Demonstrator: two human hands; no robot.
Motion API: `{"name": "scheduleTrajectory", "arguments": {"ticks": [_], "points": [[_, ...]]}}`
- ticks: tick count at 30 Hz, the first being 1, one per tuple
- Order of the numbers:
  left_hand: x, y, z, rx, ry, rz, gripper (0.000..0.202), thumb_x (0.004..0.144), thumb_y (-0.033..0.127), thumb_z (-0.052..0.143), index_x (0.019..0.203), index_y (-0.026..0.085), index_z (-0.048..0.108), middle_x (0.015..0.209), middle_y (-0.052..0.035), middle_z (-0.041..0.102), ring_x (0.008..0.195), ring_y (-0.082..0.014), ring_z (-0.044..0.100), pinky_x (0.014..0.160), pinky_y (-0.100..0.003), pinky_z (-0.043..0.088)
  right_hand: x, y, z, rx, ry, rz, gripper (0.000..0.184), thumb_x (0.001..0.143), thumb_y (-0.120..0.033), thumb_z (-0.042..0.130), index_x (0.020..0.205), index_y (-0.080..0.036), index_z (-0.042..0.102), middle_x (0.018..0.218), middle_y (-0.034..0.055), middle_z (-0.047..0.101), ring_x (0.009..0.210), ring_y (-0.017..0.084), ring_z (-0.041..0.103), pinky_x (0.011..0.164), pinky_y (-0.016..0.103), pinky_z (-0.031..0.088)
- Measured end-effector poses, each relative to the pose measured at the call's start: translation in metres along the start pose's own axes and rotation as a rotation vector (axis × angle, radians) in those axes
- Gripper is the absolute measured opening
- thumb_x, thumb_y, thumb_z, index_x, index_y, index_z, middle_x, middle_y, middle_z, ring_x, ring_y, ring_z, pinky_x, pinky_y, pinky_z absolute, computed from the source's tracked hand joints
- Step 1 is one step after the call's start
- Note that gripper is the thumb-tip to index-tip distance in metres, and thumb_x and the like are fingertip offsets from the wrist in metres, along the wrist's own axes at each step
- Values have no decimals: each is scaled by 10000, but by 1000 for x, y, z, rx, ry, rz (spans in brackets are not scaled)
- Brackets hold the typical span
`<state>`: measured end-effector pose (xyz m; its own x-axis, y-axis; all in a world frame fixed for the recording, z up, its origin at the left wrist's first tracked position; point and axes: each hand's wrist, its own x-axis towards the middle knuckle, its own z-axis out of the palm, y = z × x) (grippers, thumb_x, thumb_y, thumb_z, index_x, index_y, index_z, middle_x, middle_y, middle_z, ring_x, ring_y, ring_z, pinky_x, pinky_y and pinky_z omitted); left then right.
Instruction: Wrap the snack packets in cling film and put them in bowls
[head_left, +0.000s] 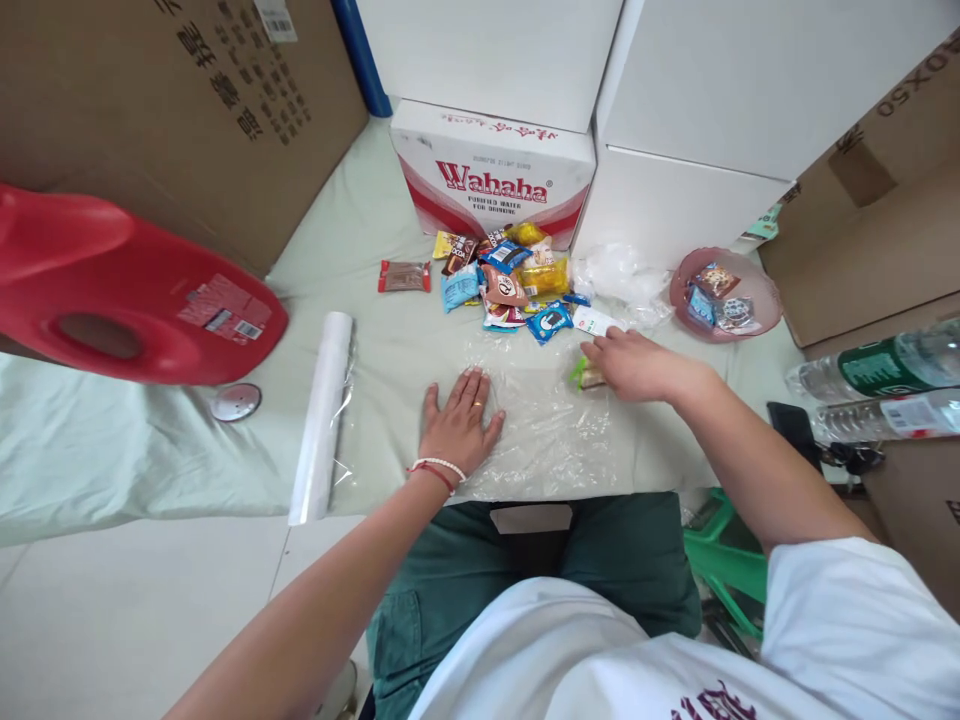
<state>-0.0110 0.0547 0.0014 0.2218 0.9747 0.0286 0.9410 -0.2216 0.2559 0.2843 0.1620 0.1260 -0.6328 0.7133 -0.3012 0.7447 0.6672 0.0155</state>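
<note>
My left hand (459, 425) lies flat with its fingers spread, at the left edge of a clear plastic sheet (540, 440) on the cloth. My right hand (626, 366) is closed over a small snack packet with green ends (585, 375), at the sheet's upper right. The fingers hide part of this packet. Just above them lies a white packet with small print (592, 321). A pile of wrapped snacks (504, 286) sits beyond the sheet, and a brown packet with red ends (405, 276) lies apart on its left.
A roll of clear film (322, 420) lies left, near a red jug (135, 290) and a round lid (236, 402). Behind stands a Wahaha water box (491, 175). Right are a crumpled plastic bag (624, 278), a pink bowl with packets (682, 310) and plastic bottles (892, 365).
</note>
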Motion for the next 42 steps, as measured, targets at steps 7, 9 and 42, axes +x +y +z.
{"name": "scheduleTrajectory", "arguments": {"ticks": [7, 9, 42], "points": [[-1, 2, -2, -23, 14, -11, 686, 1040, 494, 327, 1649, 181, 280, 1705, -132, 307, 1589, -265, 275, 1290, -614, 1, -55, -12, 72, 99, 52, 309, 533, 988, -302, 540, 1490, -139, 472, 1184, 194, 713, 1086, 345, 626, 867, 405, 465], [-1, 2, -2, -25, 15, -11, 694, 1041, 494, 319, 1650, 165, 266, 1705, -137, 303, 1590, -260, 272, 1289, -614, -1, -66, -8, 86, 189, 115, 394, 568, 1012, -374, 509, 1531, -152, 446, 1277, 200, 690, 1116, 342, 640, 872, 406, 486], [-2, 3, -3, -44, 8, -22, 684, 1035, 471, 322, 1654, 182, 279, 1710, -122, 293, 1591, -290, 272, 1295, -610, 28, 42, -85, 48, 173, 75, -51, 543, 958, -332, 635, 1453, -137, 528, 1339, 193, 608, 1223, 354, 524, 1008, 486, 436]]}}
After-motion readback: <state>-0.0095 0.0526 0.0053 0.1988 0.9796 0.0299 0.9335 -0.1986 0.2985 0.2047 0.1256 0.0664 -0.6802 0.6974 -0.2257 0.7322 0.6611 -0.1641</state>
